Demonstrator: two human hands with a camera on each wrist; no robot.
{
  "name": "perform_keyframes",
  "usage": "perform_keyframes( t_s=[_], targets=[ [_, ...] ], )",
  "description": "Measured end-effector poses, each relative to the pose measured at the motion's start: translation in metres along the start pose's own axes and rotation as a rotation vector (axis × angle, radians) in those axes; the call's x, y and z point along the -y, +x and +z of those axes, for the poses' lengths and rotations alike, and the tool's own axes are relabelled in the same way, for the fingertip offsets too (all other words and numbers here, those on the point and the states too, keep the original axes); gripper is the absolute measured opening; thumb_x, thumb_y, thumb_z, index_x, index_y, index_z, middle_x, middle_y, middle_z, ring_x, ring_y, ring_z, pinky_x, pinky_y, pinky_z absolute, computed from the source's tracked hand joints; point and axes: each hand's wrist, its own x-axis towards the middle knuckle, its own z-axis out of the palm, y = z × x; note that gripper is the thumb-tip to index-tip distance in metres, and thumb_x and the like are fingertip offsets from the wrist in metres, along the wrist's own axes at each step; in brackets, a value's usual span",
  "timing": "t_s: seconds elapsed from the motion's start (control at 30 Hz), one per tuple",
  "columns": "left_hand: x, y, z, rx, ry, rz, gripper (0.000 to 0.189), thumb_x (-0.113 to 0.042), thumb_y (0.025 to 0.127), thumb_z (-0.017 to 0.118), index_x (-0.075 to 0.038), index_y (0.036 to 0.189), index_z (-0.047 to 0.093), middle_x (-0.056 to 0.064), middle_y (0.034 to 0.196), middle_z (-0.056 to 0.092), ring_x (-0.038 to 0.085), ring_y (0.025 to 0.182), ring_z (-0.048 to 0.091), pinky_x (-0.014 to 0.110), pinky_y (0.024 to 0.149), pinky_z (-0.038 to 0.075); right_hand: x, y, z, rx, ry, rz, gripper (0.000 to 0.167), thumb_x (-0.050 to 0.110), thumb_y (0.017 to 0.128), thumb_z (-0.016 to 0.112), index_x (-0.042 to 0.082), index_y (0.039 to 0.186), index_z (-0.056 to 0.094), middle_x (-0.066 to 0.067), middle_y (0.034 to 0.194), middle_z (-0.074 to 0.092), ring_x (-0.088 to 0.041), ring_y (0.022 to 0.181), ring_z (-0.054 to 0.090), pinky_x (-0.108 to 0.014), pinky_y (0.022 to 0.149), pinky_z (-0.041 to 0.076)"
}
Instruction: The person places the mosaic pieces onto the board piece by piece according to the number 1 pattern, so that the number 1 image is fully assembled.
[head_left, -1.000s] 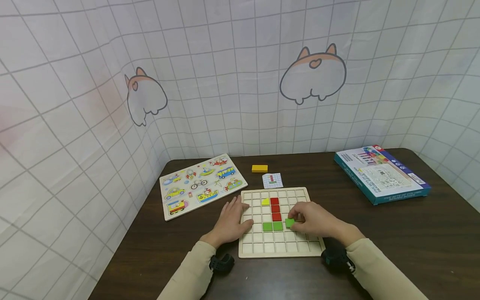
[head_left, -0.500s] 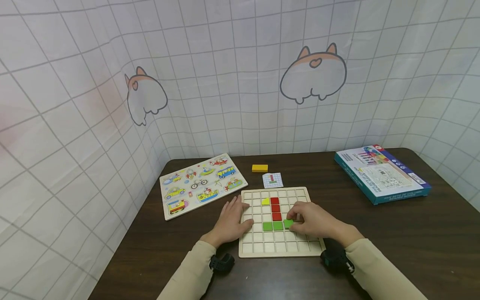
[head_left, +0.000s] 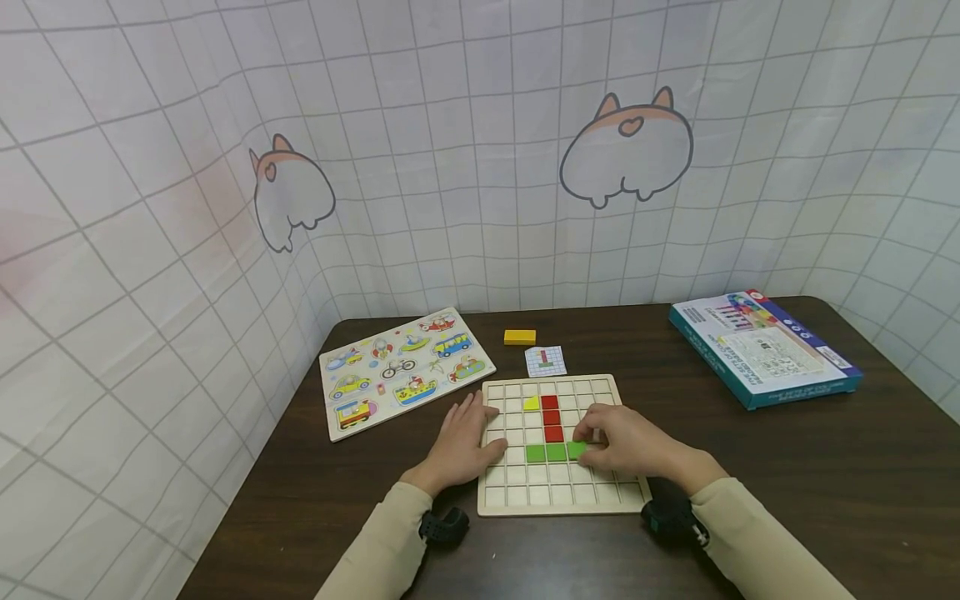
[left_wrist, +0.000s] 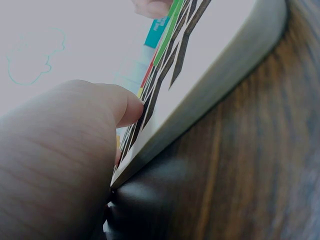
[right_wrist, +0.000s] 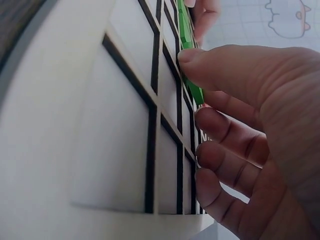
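On the table lies a light wooden grid board (head_left: 517, 497). My right hand (head_left: 633, 437) pinches a green square tile (head_left: 576, 450) between thumb and fingers, at the cell to the right of two green tiles (head_left: 544, 453). In the right wrist view the thumb presses over that green tile (right_wrist: 196, 95), while the other fingertips touch the grid. A column of red tiles (head_left: 551, 417) stands above the green row, with a yellow triangular tile (head_left: 531, 404) beside its top. My left hand (head_left: 461, 437) rests on the board's left edge, thumb on the grid, fingers extended.
A small pattern card (head_left: 546, 362) lies behind the board, and a yellow block (head_left: 520, 337) lies farther back. At left is a picture puzzle board (head_left: 405, 371); a teal-sided box (head_left: 765, 350) lies at back right. Grid-patterned cloth (head_left: 480, 167) hangs behind the table.
My right hand has shifted the green tile slightly left, and it now lines up with the other two green tiles. The left hand has stayed still.
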Motion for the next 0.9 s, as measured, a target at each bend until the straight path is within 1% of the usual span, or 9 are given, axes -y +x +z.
perform_keyframes(
  t_s=[0.33,0.47,0.63,0.77,0.9],
  targets=[
    [0.0016,0.0006,0.0012,-0.001,-0.004,0.002,0.054,-0.040,0.094,0.055,-0.009,0.138,0.047,0.018,0.161,0.017,0.030,0.150,0.010,0.049,0.120,0.005,0.0004,-0.0001,-0.0013,0.010,0.011,0.000,0.018,0.025,0.080,0.081,0.020,0.096,0.073,0.010,0.093,0.061,-0.011,0.077,0.051,-0.025,0.067,0.047],
    [0.0008,-0.0002,0.0012,0.000,-0.003,0.001,0.053,-0.040,0.095,0.056,-0.009,0.138,0.047,0.018,0.161,0.017,0.030,0.150,0.010,0.048,0.120,0.005,-0.0003,-0.0016,-0.0018,-0.006,0.029,-0.013,0.016,0.025,0.083,0.079,0.020,0.096,0.072,0.011,0.091,0.061,-0.008,0.075,0.052,-0.024,0.066,0.047],
    [0.0011,-0.0006,0.0013,0.002,0.001,0.001,0.053,-0.040,0.095,0.055,-0.010,0.138,0.047,0.017,0.161,0.018,0.030,0.150,0.010,0.048,0.120,0.005,-0.0020,-0.0031,-0.0025,-0.077,0.041,-0.019,0.006,0.025,0.088,0.073,0.022,0.093,0.070,0.015,0.082,0.059,-0.005,0.071,0.051,-0.022,0.062,0.047],
    [0.0017,0.0002,0.0008,0.002,-0.001,0.010,0.053,-0.040,0.095,0.055,-0.010,0.138,0.047,0.017,0.161,0.018,0.030,0.150,0.010,0.048,0.120,0.004,-0.0054,-0.0034,-0.0042,-0.141,0.040,-0.027,0.005,0.025,0.090,0.071,0.022,0.093,0.071,0.016,0.083,0.061,-0.004,0.072,0.052,-0.023,0.063,0.048],
    [0.0026,0.0005,0.0008,0.000,0.002,0.009,0.053,-0.041,0.095,0.055,-0.010,0.138,0.047,0.017,0.161,0.018,0.029,0.150,0.009,0.048,0.120,0.004,-0.0095,-0.0023,-0.0052,-0.167,0.039,-0.029,0.005,0.022,0.091,0.070,0.021,0.095,0.072,0.015,0.087,0.062,-0.004,0.074,0.053,-0.024,0.064,0.049]
  ],
)
